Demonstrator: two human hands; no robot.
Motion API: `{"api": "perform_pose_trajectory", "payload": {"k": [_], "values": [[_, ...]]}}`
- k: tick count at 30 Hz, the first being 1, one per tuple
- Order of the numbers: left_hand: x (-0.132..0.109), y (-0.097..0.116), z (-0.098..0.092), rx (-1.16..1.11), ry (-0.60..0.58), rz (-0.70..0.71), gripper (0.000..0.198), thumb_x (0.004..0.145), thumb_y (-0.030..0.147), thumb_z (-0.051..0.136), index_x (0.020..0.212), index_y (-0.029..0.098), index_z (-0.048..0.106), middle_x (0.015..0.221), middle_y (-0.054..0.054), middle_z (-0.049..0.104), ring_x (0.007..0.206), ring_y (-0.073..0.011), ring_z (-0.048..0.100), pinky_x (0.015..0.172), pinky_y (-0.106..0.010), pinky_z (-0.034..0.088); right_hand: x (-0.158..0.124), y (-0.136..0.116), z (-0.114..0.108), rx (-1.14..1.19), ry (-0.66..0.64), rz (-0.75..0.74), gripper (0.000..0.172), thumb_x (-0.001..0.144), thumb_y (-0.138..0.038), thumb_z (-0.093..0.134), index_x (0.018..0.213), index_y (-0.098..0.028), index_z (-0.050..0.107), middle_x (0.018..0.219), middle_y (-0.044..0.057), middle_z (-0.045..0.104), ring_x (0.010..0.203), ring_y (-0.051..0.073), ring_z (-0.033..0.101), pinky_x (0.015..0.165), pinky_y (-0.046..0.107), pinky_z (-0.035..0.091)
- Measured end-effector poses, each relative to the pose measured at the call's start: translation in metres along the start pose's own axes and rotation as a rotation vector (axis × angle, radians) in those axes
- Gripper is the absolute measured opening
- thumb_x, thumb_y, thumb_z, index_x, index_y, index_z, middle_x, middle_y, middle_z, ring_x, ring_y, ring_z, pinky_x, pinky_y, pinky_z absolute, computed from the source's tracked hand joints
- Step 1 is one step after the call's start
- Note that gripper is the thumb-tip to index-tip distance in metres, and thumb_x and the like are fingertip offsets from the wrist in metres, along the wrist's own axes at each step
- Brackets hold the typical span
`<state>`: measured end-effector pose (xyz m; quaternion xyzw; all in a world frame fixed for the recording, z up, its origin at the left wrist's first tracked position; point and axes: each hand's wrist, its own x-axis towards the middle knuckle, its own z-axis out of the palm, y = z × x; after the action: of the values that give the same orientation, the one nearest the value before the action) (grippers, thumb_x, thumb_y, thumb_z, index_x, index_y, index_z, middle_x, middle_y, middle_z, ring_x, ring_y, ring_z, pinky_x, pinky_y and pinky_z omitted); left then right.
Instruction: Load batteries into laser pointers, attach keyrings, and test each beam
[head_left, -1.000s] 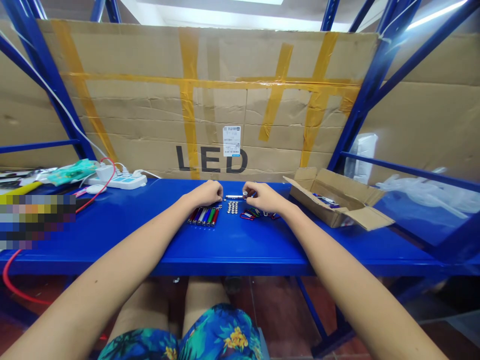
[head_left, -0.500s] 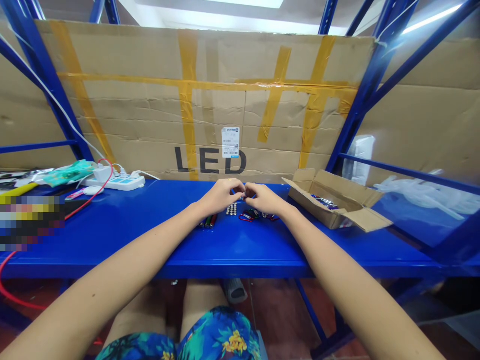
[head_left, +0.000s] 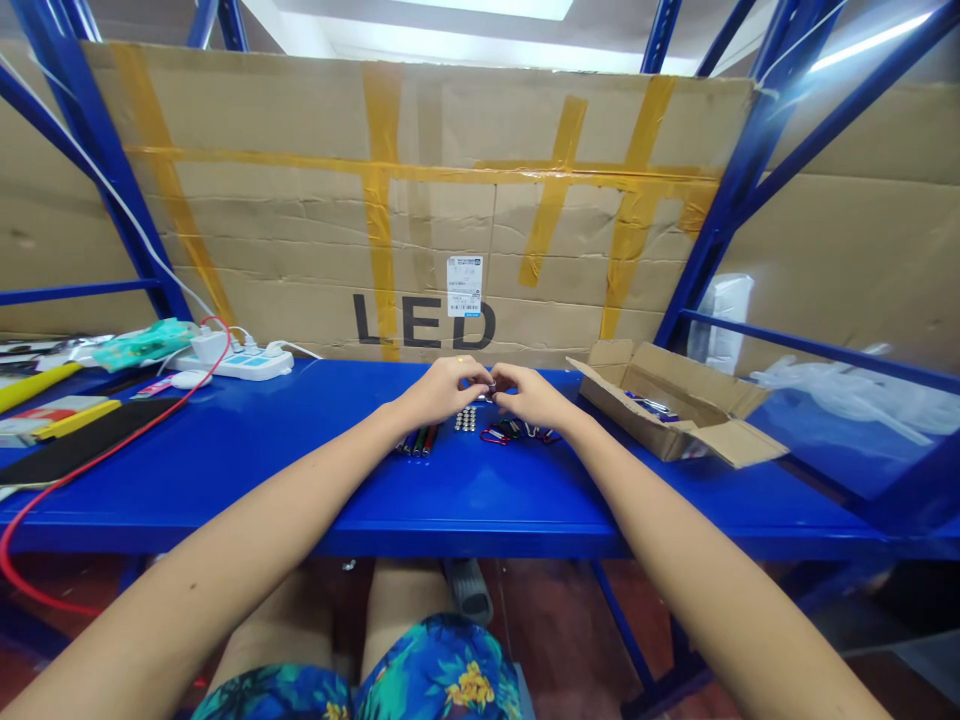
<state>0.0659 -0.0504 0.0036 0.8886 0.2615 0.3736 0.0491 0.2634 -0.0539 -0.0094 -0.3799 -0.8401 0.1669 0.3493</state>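
My left hand (head_left: 439, 390) and my right hand (head_left: 529, 395) meet above the blue shelf (head_left: 300, 470), fingers pinched together around a small silver object (head_left: 484, 383) that is mostly hidden. Just below them lie a cluster of small silver button cells (head_left: 466, 420), a row of coloured mini flashlights (head_left: 418, 441) partly covered by my left wrist, and a pile of coloured carabiner clips (head_left: 514, 432) under my right hand.
An open cardboard box (head_left: 675, 400) sits to the right. At the left are a white power strip (head_left: 240, 362), a red cable (head_left: 82, 470), a black pad (head_left: 67, 450) and yellow items. A taped cardboard sheet marked LED (head_left: 424, 322) backs the shelf.
One second ago my hands were apart, holding a small silver flashlight lying between them. The left hand has moved right to meet the right hand, covering more of the flashlight row.
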Motion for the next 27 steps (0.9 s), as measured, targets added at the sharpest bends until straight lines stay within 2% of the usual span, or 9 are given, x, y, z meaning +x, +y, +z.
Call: {"api": "perform_pose_trajectory", "payload": {"k": [4, 7, 11, 17, 20, 27], "values": [[-0.002, -0.017, -0.002, 0.109, -0.009, -0.117, 0.021, 0.084, 0.018, 0.052, 0.095, 0.019, 0.071, 0.094, -0.005, 0.073, 0.084, -0.0166, 0.064, 0.077, -0.029, 0.047, 0.000, 0.002, -0.002, -0.072, -0.007, -0.038, 0.020, 0.069, -0.009, 0.047, 0.083, -0.019, 0.058, 0.084, 0.002, 0.064, 0.080, 0.016, 0.055, 0.074, 0.030, 0.043], [-0.005, -0.036, -0.003, 0.247, -0.156, -0.232, 0.021, 0.082, 0.019, 0.054, 0.089, 0.019, 0.073, 0.092, -0.007, 0.074, 0.087, -0.0208, 0.065, 0.078, -0.031, 0.046, 0.000, 0.003, -0.002, -0.091, -0.025, -0.038, 0.022, 0.069, -0.007, 0.046, 0.082, -0.019, 0.059, 0.085, 0.002, 0.065, 0.081, 0.017, 0.058, 0.076, 0.030, 0.043], [-0.008, -0.050, -0.002, 0.236, -0.276, -0.392, 0.019, 0.080, 0.023, 0.057, 0.086, 0.019, 0.075, 0.090, -0.007, 0.075, 0.088, -0.0223, 0.066, 0.077, -0.031, 0.046, 0.000, 0.001, -0.002, -0.092, -0.025, -0.014, 0.021, 0.069, -0.006, 0.047, 0.081, -0.019, 0.059, 0.085, 0.002, 0.066, 0.082, 0.017, 0.059, 0.075, 0.029, 0.043], [-0.004, -0.048, 0.001, 0.255, -0.242, -0.460, 0.013, 0.076, 0.028, 0.065, 0.080, 0.019, 0.073, 0.083, -0.007, 0.074, 0.081, -0.0214, 0.065, 0.069, -0.029, 0.045, -0.001, 0.001, -0.001, -0.103, -0.025, 0.009, 0.021, 0.070, -0.007, 0.048, 0.082, -0.019, 0.060, 0.087, 0.003, 0.067, 0.083, 0.017, 0.059, 0.075, 0.029, 0.044], [-0.004, -0.046, 0.001, 0.294, -0.281, -0.514, 0.014, 0.074, 0.031, 0.068, 0.077, 0.019, 0.074, 0.081, -0.008, 0.073, 0.079, -0.0211, 0.065, 0.067, -0.028, 0.045, -0.001, 0.002, -0.001, -0.115, -0.024, 0.008, 0.021, 0.069, -0.007, 0.048, 0.082, -0.019, 0.060, 0.087, 0.003, 0.066, 0.082, 0.017, 0.059, 0.075, 0.030, 0.044], [-0.004, -0.043, 0.000, 0.277, -0.314, -0.568, 0.005, 0.070, 0.018, 0.069, 0.070, 0.018, 0.074, 0.080, -0.008, 0.074, 0.079, -0.0206, 0.066, 0.069, -0.027, 0.046, 0.000, 0.000, 0.002, -0.096, -0.025, 0.004, 0.014, 0.072, -0.012, 0.052, 0.082, -0.019, 0.059, 0.087, 0.003, 0.066, 0.082, 0.017, 0.059, 0.076, 0.030, 0.044]]}}
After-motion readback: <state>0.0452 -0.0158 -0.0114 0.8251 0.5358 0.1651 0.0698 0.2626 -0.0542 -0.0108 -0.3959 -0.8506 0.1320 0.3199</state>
